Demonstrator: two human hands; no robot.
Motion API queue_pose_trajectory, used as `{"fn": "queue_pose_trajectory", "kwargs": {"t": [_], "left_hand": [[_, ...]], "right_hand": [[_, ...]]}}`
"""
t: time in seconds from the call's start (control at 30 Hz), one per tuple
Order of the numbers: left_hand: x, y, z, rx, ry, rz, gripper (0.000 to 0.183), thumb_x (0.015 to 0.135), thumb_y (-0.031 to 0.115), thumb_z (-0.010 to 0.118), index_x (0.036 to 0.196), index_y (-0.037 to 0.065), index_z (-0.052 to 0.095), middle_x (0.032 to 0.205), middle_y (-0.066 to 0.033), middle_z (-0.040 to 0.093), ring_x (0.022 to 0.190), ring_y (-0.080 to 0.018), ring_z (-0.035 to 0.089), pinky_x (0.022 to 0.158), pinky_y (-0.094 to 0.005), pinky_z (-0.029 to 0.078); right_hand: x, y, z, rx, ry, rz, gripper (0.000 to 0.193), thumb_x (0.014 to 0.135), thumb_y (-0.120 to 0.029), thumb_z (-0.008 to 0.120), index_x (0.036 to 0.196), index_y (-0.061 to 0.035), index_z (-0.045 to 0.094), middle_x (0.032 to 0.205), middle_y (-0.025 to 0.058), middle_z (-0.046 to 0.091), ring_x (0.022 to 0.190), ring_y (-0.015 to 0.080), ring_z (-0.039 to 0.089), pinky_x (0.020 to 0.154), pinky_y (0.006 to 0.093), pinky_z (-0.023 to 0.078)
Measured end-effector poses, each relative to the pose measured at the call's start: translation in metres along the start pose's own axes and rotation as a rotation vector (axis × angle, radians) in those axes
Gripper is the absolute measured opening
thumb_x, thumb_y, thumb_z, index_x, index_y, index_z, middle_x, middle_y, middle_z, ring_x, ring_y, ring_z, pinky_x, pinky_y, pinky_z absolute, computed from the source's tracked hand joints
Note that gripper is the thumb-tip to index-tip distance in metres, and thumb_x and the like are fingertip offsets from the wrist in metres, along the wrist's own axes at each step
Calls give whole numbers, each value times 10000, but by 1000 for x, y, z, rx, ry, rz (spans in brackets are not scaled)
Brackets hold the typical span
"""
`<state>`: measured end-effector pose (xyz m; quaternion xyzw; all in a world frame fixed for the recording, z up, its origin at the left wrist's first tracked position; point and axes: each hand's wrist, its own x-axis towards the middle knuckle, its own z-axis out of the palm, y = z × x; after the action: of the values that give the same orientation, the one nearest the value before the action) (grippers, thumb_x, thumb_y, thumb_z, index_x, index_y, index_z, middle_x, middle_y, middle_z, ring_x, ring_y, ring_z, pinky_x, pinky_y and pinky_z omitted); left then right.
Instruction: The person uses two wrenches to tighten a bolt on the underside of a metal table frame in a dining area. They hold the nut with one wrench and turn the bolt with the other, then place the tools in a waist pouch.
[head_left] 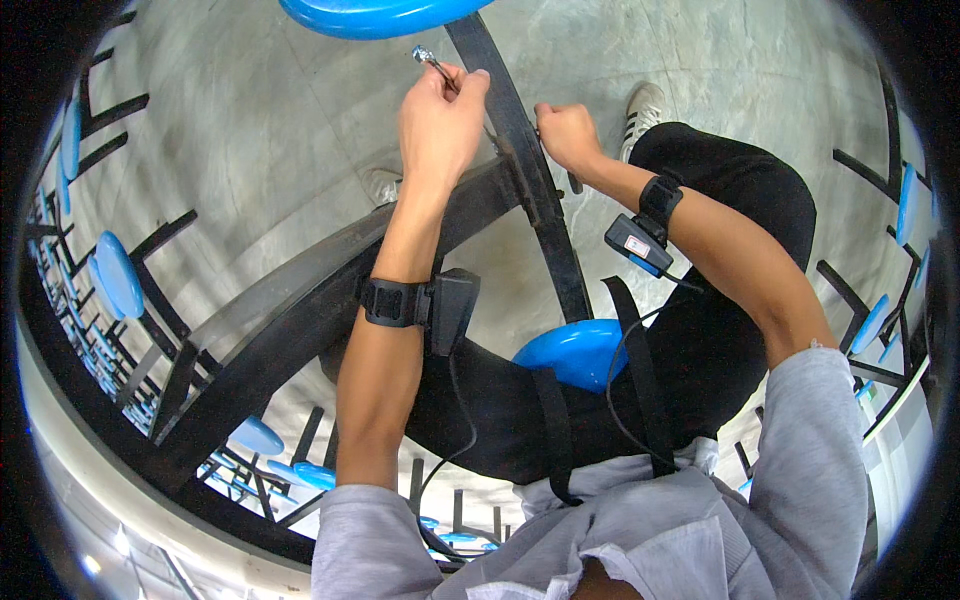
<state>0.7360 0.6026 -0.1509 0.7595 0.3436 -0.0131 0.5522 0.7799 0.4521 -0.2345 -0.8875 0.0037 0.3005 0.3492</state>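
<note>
My left hand is closed around a wrench with a shiny metal head, which sticks up past the fingertips. It is just left of a dark metal beam. On the beam's other side, close to it, my right hand is curled into a fist. The end of a dark bar-shaped tool shows below that fist; its other end is hidden. A second dark beam joins the first one below my left hand.
Blue round seats sit at both ends of the beam, one at the top and one between my legs. More blue seats on dark frames stand to the left and right. A shoe rests on the grey floor. Cables run from my wrist devices.
</note>
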Motion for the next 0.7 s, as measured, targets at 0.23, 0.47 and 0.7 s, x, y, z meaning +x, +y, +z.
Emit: {"fn": "queue_pose_trajectory", "kwargs": {"t": [0.23,0.47,0.7], "left_hand": [[-10,4,-14,56,13,37,304,841,291,597,709,23,546,586,-57,526,528,-148,499,523,-296,407],[11,-3,-32,220,98,41,547,910,445,427,662,-9,602,587,-211,562,587,-378,573,563,-454,423],[24,-17,-34,150,396,222,478,912,439,430,722,37,603,620,-152,586,623,-306,599,599,-412,432]], "right_hand": [[-1,-16,2,10,-105,36,442,841,-325,431,715,55,618,714,288,581,691,436,600,700,473,466],[-1,5,2,400,-299,3,343,859,-289,508,746,26,580,603,56,506,587,134,490,546,309,417],[24,53,-52,337,123,-120,262,850,-257,510,774,-16,581,661,24,523,589,139,487,525,301,404]]}}
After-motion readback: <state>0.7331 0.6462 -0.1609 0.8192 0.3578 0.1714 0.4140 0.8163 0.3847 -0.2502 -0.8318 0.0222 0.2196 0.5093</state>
